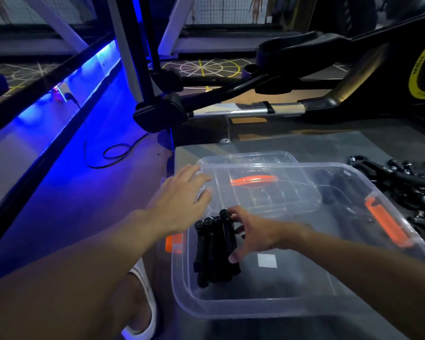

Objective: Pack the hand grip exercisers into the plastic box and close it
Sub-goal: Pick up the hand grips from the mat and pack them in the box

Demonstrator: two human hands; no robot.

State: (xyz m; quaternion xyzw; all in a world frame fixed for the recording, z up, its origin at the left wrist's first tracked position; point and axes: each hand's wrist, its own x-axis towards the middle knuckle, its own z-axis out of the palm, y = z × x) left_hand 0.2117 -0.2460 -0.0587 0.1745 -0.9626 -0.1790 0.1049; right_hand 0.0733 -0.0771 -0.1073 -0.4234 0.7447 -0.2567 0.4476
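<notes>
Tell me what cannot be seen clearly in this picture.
Head view only.
- Loose exercisers on the table: cut off by the right edge, too dark to count.
- Packed exercisers in the box: partly covered by the right hand; grip or mere touch unclear.
- Dark shapes at the box's far side: blurred by the clear plastic.

— What sort of place is this?
— A gym. A black trainer [383,52] with a pedal [158,114] and a yellow ring [415,77] on its housing fills the back.
— Anything else?
— Wheel markings [201,67] painted on the floor, white machine frames [172,25] behind, a blue light strip [101,57] along the wall, and grips [402,185] heaped on the table [304,146].
</notes>
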